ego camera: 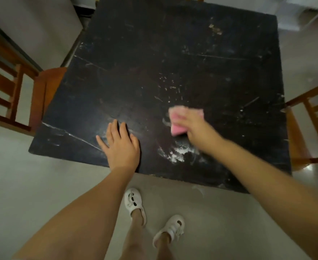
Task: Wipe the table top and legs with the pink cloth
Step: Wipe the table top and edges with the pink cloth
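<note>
From my feed, the black table top (154,62) filled most of the view, scuffed and streaked with pale scratches. The right hand (194,126) was pressed down on the pink cloth (178,128), fingers wrapped over it, near the middle of the near half of the top; both hand and cloth were blurred, so I couldn't make out the cloth's exact folds. Just near of that hand, I saw a white smear (180,152) on the surface close to the near edge. The left hand (120,145) lay flat on the table to the left of the cloth, fingers spread wide, palm down, holding nothing. The 2 hands were apart. A wooden chair (10,87) stood at the table's left side, another wooden chair (312,117) at its right. Below the near edge, I saw the person's 2 feet in white clogs (134,202) on the pale floor (41,184). The table legs were hidden from me.
</note>
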`<state>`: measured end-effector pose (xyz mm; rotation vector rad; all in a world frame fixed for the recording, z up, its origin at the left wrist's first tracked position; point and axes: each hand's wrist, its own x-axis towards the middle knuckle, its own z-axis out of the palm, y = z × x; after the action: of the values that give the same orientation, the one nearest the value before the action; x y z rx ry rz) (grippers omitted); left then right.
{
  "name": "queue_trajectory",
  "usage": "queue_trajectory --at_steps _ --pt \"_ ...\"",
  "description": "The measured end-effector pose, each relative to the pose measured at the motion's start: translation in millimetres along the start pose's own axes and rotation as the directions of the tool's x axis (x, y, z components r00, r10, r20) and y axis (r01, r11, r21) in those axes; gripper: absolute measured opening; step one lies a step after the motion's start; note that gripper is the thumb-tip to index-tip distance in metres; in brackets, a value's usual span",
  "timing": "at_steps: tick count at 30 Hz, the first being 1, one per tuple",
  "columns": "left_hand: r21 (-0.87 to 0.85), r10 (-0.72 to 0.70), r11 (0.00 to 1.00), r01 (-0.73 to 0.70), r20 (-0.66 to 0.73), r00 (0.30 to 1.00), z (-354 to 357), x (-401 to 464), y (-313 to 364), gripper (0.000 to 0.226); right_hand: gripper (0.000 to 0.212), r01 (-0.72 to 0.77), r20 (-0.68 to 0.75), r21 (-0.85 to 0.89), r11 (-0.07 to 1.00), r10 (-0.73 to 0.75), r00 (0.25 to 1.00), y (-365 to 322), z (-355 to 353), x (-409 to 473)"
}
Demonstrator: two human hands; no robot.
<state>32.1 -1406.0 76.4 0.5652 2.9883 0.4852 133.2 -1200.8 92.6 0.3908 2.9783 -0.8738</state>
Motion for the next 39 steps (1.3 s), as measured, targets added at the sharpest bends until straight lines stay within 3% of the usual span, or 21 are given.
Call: queue_trajectory --at_steps 2,4,7,9,12,17,20,21,23,25,27,30,31,33,35,37,39 --pt "-0.010 0.007 1.000 -0.007 0.000 1.000 0 -1 0 0.041 0.056 0.107 0.052 0.033 0.994 -0.109 0.993 -21 18 -50" --pt "-0.013 0.018 1.000 -0.018 0.009 1.000 -1 0 0 0.042 0.047 0.110 0.104 0.127 0.986 -0.124 0.987 -29 10 -73" --pt "-0.006 0.010 1.000 -0.010 0.034 0.999 -3 0 2 0.044 0.050 -0.152 -0.091 0.233 0.961 0.177 0.980 -8 -42 -52" --pt "-0.001 0.009 1.000 -0.009 0.038 0.999 -5 0 3 0.044 0.056 -0.309 -0.249 0.166 0.936 0.343 0.906 29 -69 -30" --pt "-0.003 0.012 1.000 -0.012 0.019 1.000 -4 0 3 0.044 0.062 -0.566 -0.254 0.067 0.822 0.563 0.787 56 -58 -23" --pt "-0.019 0.027 0.999 -0.027 -0.006 1.000 -2 -1 3 0.042 0.065 -0.341 -0.135 0.169 0.925 0.365 0.921 -13 16 -67" --pt "-0.014 0.055 0.998 -0.055 0.006 0.998 -2 -3 3 0.043 0.055 -0.318 -0.052 0.441 0.839 0.378 0.924 -28 -12 -77" --pt "-0.013 0.068 0.998 -0.068 0.007 0.998 -3 -3 3 0.043 0.053 -0.346 -0.102 0.507 0.789 0.453 0.886 -18 -31 -79" --pt "-0.022 0.106 0.994 -0.105 0.017 0.994 -3 -5 4 0.041 0.048 -0.463 -0.233 0.522 0.716 0.643 0.730 16 -68 -89" --pt "-0.042 0.160 0.986 -0.159 0.017 0.987 -3 -12 9 0.038 0.041 -0.653 -0.325 0.404 0.641 0.768 0.553 50 -85 -112" --pt "-0.050 0.192 0.980 -0.191 0.017 0.981 0 -20 14 0.036 0.042 -0.772 -0.345 0.290 0.566 0.814 0.467 56 -78 -129" --pt "-0.019 0.226 0.974 -0.225 0.025 0.974 3 -27 18 0.040 0.041 -0.743 -0.261 0.295 0.601 0.799 0.542 17 -31 -131" --pt "-0.016 0.227 0.974 -0.227 0.026 0.974 3 -27 19 0.039 0.042 -0.695 -0.237 0.334 0.637 0.770 0.592 0 -13 -127" --pt "-0.013 0.218 0.976 -0.218 0.040 0.975 2 -27 18 0.038 0.061 -0.545 -0.174 0.324 0.773 0.615 0.769 -32 16 -116" --pt "-0.019 0.223 0.975 -0.222 0.046 0.974 0 -28 20 0.039 0.065 -0.430 -0.169 0.337 0.838 0.503 0.848 -39 17 -112" --pt "-0.020 0.226 0.974 -0.225 0.043 0.973 -1 -29 20 0.039 0.060 -0.345 -0.268 0.467 0.814 0.502 0.823 -31 -12 -117" --pt "-0.021 0.225 0.974 -0.224 0.044 0.973 0 -30 20 0.040 0.055 -0.421 -0.373 0.490 0.764 0.620 0.691 -6 -39 -143"
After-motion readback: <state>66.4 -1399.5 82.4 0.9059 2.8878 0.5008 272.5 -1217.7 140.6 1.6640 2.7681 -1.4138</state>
